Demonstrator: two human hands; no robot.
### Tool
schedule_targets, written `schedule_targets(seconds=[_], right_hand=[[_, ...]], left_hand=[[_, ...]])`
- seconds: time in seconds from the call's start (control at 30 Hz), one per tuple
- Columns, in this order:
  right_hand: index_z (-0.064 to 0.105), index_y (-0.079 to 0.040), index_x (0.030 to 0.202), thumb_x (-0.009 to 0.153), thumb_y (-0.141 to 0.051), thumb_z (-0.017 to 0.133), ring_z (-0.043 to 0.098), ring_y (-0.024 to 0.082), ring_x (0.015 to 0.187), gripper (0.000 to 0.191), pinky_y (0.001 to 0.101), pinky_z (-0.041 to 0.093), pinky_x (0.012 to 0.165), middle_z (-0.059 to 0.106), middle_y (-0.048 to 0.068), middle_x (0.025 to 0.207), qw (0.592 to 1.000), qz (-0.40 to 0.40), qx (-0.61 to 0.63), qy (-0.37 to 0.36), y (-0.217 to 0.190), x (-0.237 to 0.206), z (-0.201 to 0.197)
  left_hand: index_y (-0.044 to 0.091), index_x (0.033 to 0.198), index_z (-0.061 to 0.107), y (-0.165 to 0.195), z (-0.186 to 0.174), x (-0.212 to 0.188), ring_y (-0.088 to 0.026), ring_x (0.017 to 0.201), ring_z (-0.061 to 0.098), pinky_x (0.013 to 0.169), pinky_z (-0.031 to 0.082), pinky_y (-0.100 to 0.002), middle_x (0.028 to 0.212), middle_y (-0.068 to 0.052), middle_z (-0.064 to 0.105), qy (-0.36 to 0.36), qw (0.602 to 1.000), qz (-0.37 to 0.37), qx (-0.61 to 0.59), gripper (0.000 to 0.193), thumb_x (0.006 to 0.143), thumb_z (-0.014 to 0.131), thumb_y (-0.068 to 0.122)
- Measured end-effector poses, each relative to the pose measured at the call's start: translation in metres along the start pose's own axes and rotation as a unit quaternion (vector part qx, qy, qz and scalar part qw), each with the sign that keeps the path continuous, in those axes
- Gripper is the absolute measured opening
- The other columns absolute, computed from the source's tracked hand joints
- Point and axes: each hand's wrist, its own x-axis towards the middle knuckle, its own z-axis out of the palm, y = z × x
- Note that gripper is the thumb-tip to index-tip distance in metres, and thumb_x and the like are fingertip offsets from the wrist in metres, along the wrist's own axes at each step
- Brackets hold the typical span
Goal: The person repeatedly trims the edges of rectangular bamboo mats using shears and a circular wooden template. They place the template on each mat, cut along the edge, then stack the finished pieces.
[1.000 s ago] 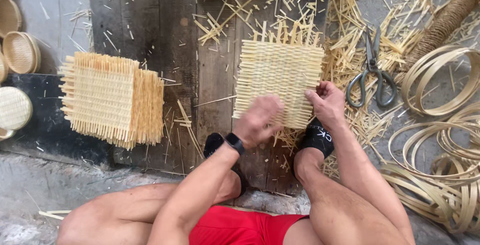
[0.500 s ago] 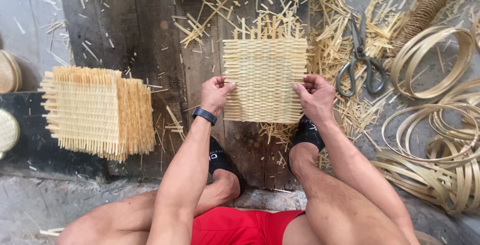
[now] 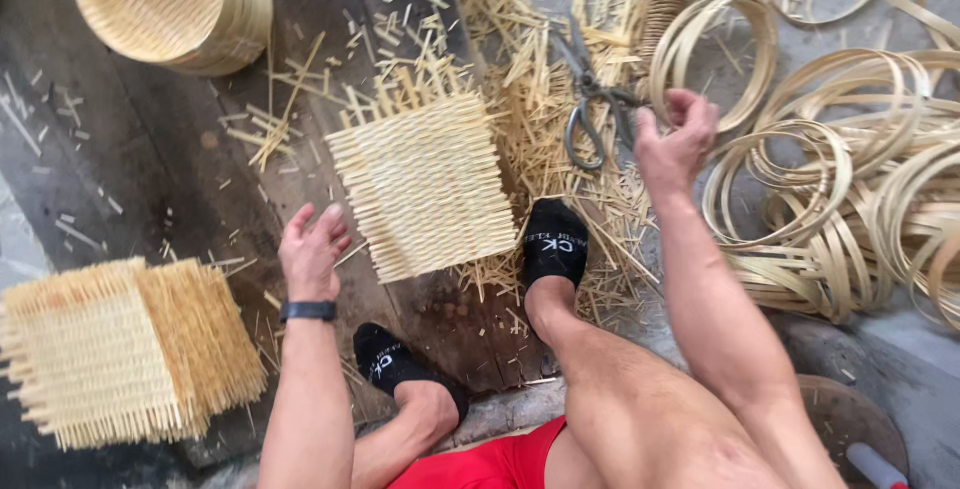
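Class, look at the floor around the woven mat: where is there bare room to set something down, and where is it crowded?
Bare: dark planks between the round basket, woven mat and mat stack. Crowded: offcuts by the scissors, bamboo hoops beyond the right hand.

Dark, worn wooden plank floor (image 3: 150, 159), pale straw-coloured bamboo offcuts (image 3: 540, 79) scattered everywhere, grey concrete patch (image 3: 900, 349) at right.

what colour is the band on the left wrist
Black; the wristband shows clearly in the head view, below the open left hand.
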Motion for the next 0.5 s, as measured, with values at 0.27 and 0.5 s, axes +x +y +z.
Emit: schedule_targets(seconds=[0.27, 0.5], right_hand=[[0.075, -0.005, 0.105, 0.097, -0.011, 0.077, 0.069, 0.025, 0.089, 0.01, 0.0397, 0.057, 0.081, 0.072, 0.012, 0.102, 0.989, -0.053, -0.117, -0.078, 0.061, 0.048, -0.039], [0.074, -0.006, 0.11, 0.101, -0.007, 0.066, 0.072, 0.022, 0.086, 0.012, 0.0375, 0.057, 0.079, 0.076, 0.013, 0.098, 0.98, 0.002, -0.108, -0.167, 0.048, 0.066, -0.108]], left_hand=[[0.003, 0.139, 0.047, 0.007, -0.002, -0.012, -0.012, 0.094, 0.063, 0.072, 0.058, -0.027, 0.111, -0.005, 0.061, 0.07, 0.991, 0.115, 0.022, 0.061, 0.088, 0.081, 0.01], [0.002, 0.135, 0.052, 0.049, 0.017, -0.047, -0.01, 0.092, 0.062, 0.073, 0.059, -0.025, 0.111, -0.004, 0.06, 0.032, 0.981, 0.189, -0.023, 0.048, 0.093, 0.076, 0.003]])
